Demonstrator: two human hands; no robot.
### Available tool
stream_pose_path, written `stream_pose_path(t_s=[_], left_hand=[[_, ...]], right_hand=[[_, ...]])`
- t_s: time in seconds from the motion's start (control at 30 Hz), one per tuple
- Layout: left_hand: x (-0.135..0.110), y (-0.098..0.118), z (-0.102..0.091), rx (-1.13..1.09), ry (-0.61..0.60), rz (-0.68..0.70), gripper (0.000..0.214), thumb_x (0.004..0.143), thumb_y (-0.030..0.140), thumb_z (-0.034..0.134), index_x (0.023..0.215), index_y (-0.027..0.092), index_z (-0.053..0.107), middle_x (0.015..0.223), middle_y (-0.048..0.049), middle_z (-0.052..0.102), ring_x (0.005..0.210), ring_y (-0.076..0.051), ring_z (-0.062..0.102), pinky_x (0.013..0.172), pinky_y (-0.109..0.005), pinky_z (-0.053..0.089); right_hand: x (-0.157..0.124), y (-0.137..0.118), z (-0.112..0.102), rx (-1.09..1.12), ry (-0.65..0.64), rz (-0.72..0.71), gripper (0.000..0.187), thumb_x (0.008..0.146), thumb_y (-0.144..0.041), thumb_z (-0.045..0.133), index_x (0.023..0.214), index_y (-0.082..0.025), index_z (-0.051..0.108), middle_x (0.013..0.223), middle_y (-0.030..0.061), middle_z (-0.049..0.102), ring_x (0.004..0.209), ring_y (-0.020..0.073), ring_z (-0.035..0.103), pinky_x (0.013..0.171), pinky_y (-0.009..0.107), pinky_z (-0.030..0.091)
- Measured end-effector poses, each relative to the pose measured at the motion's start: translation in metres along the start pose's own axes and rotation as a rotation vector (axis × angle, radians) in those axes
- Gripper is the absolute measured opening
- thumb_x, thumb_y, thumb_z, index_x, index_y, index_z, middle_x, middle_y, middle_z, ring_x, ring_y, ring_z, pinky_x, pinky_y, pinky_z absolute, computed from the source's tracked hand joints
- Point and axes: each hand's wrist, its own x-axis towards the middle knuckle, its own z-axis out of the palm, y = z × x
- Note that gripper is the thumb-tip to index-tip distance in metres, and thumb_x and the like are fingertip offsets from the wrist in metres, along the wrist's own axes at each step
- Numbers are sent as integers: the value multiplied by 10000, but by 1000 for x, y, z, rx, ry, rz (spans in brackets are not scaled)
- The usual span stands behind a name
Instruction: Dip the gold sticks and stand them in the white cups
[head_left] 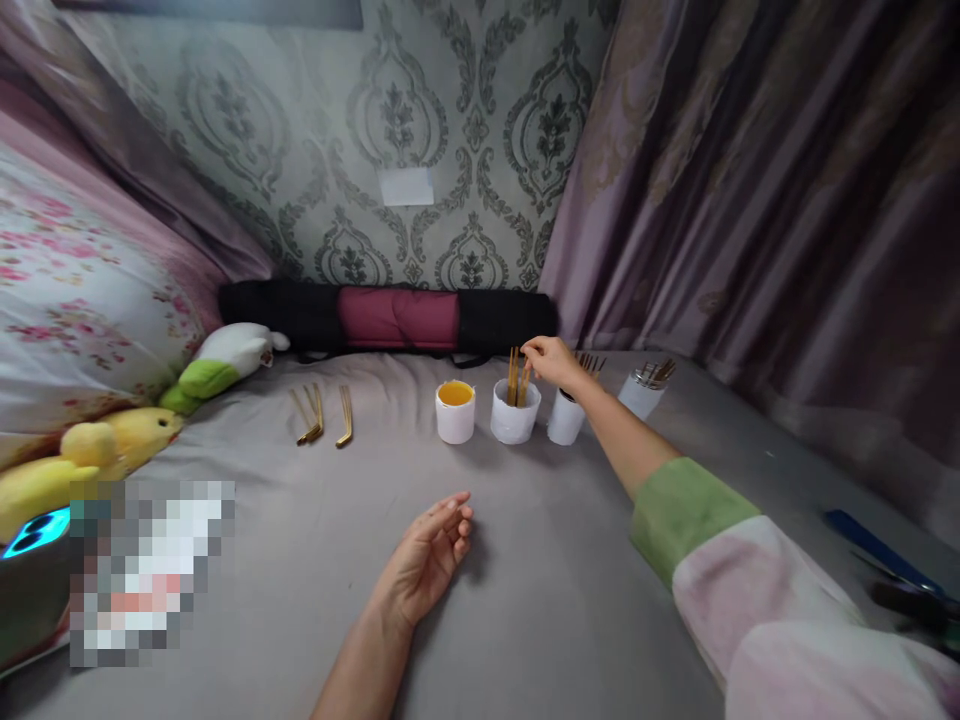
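My right hand (551, 361) reaches over the second white cup (513, 425), its fingertips pinched on the top of a thin golden-brown chopstick (526, 385). More chopsticks (512, 378) stand upright beside it in that cup. My left hand (435, 555) hovers or rests low over the grey sheet, palm turned inward, fingers loosely curled and holding nothing. Left of the second cup is a white cup with a yellow inside (455, 422). Partly behind my right wrist, a third white cup (564, 425) holds dark thin sticks.
Farther right, a tilted white cup (640, 395) holds brown-handled sticks. Gold spoon-like utensils (344, 418) lie at left. A black and maroon roll (397, 318) lies along the wall. Plush toys (127, 440) sit at left, a blue strip-like object (877, 550) at right.
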Motion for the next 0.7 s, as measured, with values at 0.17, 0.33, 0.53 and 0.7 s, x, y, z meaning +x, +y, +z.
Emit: stream_pose_path(t_s=[0.17, 0.33, 0.53, 0.7], left_hand=[[2, -2, -2, 9, -13, 13, 264, 724, 153, 587, 978, 92, 552, 795, -55, 563, 608, -69, 527, 514, -178, 434], [1, -2, -3, 12, -11, 15, 253, 721, 146, 589, 966, 95, 551, 788, -54, 569, 604, -70, 533, 521, -181, 441], [0, -3, -2, 10, -14, 24, 242, 720, 133, 587, 956, 94, 552, 780, -55, 571, 595, -69, 533, 516, -180, 441], [0, -4, -3, 10, -24, 28, 246, 721, 130, 585, 961, 85, 551, 783, -58, 569, 594, -69, 531, 512, -178, 439]], right_hand=[[-2, -4, -1, 2, 6, 26, 200, 796, -256, 446, 862, -163, 610, 598, 5, 634, 375, 50, 484, 467, 161, 406], [-6, -11, -3, -27, 8, 69, 213, 803, -243, 440, 892, -166, 617, 606, 8, 638, 400, 54, 501, 486, 160, 414], [-7, -13, 0, -49, 19, 101, 230, 801, -214, 441, 949, -156, 608, 616, 18, 637, 425, 62, 523, 521, 166, 423], [-8, -13, 3, -46, 35, 120, 254, 804, -207, 442, 1000, -152, 594, 617, 23, 641, 450, 68, 541, 544, 169, 428]])
